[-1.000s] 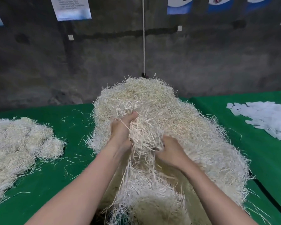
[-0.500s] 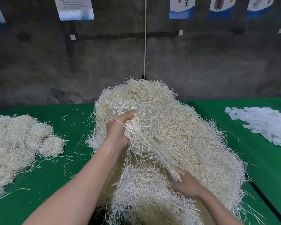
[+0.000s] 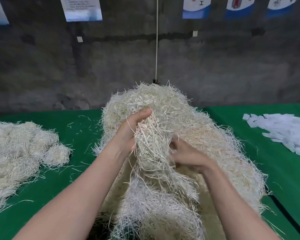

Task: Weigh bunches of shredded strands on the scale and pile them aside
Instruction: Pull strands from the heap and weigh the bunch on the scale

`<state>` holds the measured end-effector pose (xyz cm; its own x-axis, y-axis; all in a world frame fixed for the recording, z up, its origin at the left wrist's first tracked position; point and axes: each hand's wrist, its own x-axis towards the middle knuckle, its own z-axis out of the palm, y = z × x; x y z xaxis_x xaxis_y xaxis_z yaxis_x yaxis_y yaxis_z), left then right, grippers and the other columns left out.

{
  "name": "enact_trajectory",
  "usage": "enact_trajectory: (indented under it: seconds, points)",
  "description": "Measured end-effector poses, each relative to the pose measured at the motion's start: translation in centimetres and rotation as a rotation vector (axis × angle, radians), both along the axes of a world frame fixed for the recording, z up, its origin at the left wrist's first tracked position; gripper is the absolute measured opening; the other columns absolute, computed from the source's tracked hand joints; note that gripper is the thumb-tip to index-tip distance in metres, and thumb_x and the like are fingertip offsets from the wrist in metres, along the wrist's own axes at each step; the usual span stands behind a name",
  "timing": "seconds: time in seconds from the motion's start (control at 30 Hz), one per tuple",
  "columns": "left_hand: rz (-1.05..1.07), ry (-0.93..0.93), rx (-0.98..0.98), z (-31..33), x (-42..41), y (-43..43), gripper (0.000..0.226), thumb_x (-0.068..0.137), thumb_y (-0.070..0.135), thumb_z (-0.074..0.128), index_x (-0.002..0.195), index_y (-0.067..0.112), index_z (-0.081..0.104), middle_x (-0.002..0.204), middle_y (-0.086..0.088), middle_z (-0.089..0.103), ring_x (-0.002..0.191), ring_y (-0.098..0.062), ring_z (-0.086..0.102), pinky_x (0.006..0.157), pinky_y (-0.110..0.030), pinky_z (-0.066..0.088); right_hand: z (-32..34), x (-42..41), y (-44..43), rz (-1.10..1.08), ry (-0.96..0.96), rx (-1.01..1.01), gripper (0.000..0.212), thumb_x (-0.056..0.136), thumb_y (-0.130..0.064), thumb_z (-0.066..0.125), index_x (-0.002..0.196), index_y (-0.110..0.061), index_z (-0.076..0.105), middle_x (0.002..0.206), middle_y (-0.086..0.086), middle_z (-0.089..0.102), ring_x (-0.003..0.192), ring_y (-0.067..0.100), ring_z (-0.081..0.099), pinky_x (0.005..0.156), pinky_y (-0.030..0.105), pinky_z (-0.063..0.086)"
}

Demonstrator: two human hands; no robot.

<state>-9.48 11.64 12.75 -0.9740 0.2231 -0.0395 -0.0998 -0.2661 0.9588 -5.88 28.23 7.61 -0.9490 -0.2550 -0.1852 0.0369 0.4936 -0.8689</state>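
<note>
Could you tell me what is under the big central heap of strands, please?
Only the green table cover shows around the heap; anything beneath it is hidden by the strands.

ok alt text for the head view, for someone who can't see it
The left hand and right hand hold a bunch of pale shredded strands above a big heap on a green table. A smaller pile lies left, white paper slips right.
</note>
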Motion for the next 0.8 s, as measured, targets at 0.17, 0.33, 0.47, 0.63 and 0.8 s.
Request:
enact_trajectory:
  seconds: [0.17,0.33,0.47,0.63,0.8]
  points:
    - [-0.045,-0.046,-0.106,-1.5,-0.2,0.0,0.043,0.068,0.031,0.073,0.107,0.019,0.06,0.104,0.007,0.069,0.103,-0.007,0.064,0.091,-0.026,0.05,-3.9,-1.0,-4.6,-0.091,-0.221,-0.063,0.009,0.094,-0.002,0.045,0.095,-0.001,0.054,0.084,0.011,0.055,0.062,0.007,0.056,0.049,0.01,0.043]
    - [-0.128,-0.003,-0.47,-5.8,-0.1,-1.1,0.145,0.038,0.06,0.087,0.151,0.024,0.003,0.152,-0.009,0.027,0.137,-0.028,0.034,0.112,-0.052,0.027,-4.3,-1.5,-4.2,-0.428,-0.021,-0.308,0.015,0.092,-0.025,0.058,0.086,-0.011,0.06,0.072,0.004,0.063,0.058,0.015,0.054,0.048,0.02,0.047]
    - [-0.06,-0.163,-0.283,-7.5,1.2,0.6,0.103,0.039,0.041,0.086,0.128,0.001,0.052,0.116,-0.017,0.063,0.105,-0.028,0.063,0.081,-0.034,0.057,-5.1,-1.7,-5.2,-0.396,0.174,-0.106,0.01,0.093,-0.011,0.052,0.086,-0.013,0.059,0.085,-0.003,0.061,0.062,0.007,0.058,0.055,0.016,0.052]
    - [0.229,-0.169,-0.066,-5.8,-0.5,-0.7,0.032,0.073,0.009,0.069,0.102,-0.002,0.063,0.136,-0.013,0.05,0.128,-0.033,0.04,0.099,-0.045,0.035,-9.5,0.1,-3.9,-0.313,0.168,0.091,0.059,0.093,-0.024,0.048,0.147,-0.026,0.023,0.147,-0.008,0.031,0.102,0.006,0.056,0.056,0.001,0.04]
    - [0.36,-0.209,-0.051,-5.6,-0.9,-0.7,0.07,0.075,-0.001,0.065,0.138,-0.003,0.034,0.14,-0.021,0.041,0.125,-0.037,0.04,0.102,-0.053,0.035,-14.1,1.3,-0.2,-0.34,0.064,0.4,0.054,0.097,-0.033,0.04,0.147,-0.02,0.025,0.146,0.001,0.041,0.101,0.013,0.059,0.09,0.027,0.044]
